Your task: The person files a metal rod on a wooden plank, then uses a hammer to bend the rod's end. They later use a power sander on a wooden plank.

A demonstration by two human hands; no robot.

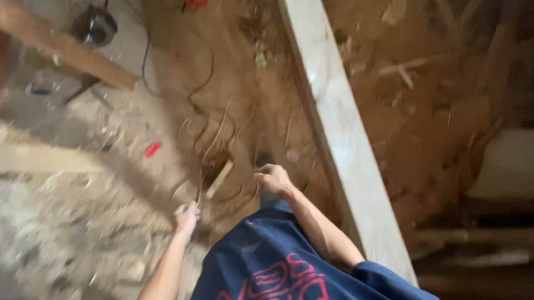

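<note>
Sawdust and reddish dirt cover a workshop floor beside a long pale plank [342,136]. Left hand [186,216] is closed around thin wood strips [208,159], lifting their ends clear of the floor; right hand [273,179] hangs loosely curled, holding nothing, near a small wood offcut [219,179]

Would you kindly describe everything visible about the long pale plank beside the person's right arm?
The long pale plank looks like rough-sawn wood, whitish and dusty, with straight edges. It runs diagonally from the picture's top centre down to the lower right, above reddish sawdust. The right hand hangs just beside it; blur hides any contact.
</note>
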